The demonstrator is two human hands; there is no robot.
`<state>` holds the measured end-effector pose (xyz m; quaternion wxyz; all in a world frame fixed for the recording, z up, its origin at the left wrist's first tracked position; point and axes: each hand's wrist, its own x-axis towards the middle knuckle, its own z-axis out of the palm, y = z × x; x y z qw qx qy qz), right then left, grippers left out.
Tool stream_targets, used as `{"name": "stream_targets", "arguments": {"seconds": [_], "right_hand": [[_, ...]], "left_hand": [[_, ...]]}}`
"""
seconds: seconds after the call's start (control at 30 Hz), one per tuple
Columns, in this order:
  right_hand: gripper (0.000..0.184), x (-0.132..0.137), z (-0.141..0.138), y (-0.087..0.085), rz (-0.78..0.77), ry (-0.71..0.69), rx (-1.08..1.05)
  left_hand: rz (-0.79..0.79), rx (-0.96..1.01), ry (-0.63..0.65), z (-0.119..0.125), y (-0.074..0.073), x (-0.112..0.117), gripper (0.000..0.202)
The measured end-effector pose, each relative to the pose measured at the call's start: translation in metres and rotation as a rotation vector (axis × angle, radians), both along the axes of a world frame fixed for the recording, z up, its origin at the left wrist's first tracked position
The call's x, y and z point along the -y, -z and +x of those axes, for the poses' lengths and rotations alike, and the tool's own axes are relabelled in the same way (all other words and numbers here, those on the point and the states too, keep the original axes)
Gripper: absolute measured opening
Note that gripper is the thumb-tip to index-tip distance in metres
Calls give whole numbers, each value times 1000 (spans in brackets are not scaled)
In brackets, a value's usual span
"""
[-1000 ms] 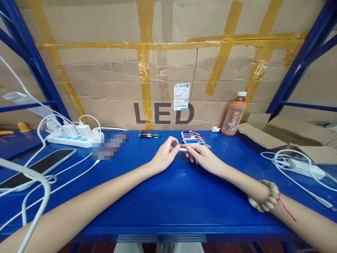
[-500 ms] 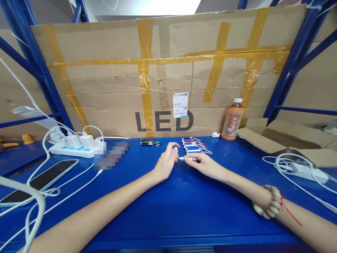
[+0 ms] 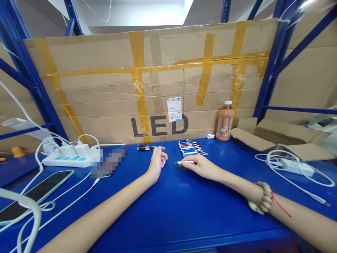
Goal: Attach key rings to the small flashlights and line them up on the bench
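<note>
Right hand (image 3: 201,167) pinches silver mini flashlight (image 3: 184,162) at fingertips, left hand (image 3: 157,161) loose and empty beside it; thin grip may slip, flashlight rolling into row of flashlights (image 3: 188,148) just beyond fingers.

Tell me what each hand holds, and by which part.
The right hand pinches a small silver cylindrical metal torch by the end on the person's right; the other end juts out free. The left hand holds nothing.
</note>
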<state>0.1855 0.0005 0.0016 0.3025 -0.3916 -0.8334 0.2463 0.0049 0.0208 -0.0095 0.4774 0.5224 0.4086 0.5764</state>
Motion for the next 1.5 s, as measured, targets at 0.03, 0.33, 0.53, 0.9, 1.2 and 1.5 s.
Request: {"name": "stream_targets", "arguments": {"seconds": [0.03, 0.33, 0.53, 0.9, 1.2, 1.5], "right_hand": [[40, 0, 0, -1, 7, -1, -2], [42, -3, 1, 2, -36, 41, -62], [39, -2, 2, -1, -16, 85, -92], [43, -7, 3, 2, 16, 61, -30], [43, -10, 3, 5, -4, 26, -33], [42, -9, 4, 6, -32, 18, -39]], "left_hand": [[4, -2, 0, 0, 0, 0, 37], [-45, -14, -5, 1, -5, 2, 23], [-54, -33, -14, 2, -6, 3, 19], [-61, -33, -16, 2, -7, 5, 16], [-66, -18, -8, 3, -8, 5, 17], [-54, -27, 15, 2, -4, 3, 18]]}}
